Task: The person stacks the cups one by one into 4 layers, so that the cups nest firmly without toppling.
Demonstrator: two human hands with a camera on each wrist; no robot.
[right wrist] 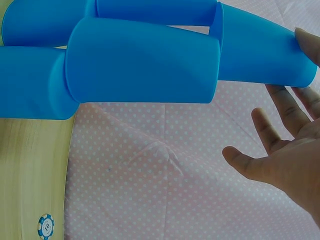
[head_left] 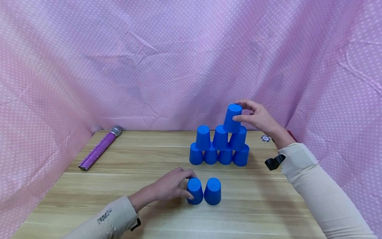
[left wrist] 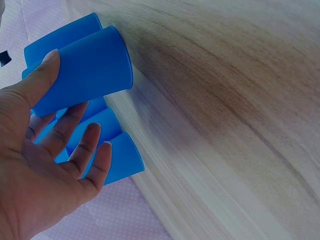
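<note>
My left hand (head_left: 167, 186) holds an upside-down blue cup (head_left: 195, 193) near the front of the table, thumb on one side and fingers on the other. Just right of it stands another upturned blue cup (head_left: 213, 192). Farther back, several upturned cups form a bottom row (head_left: 210, 156), with a second row of three cups (head_left: 203, 138) on top. My right hand (head_left: 262, 118) pinches a blue cup (head_left: 230, 120) by its upper part, over the two right-hand cups of that second row. In the right wrist view, this cup's rim (right wrist: 220, 42) meets the base of the cup below.
A glittery purple microphone (head_left: 99, 149) lies at the left of the wooden table (head_left: 143, 149). A poker chip (head_left: 265, 138) lies at the back right, near a red thing (head_left: 291, 135) partly behind my right wrist. Pink dotted cloth (head_left: 167, 66) hangs behind and at both sides.
</note>
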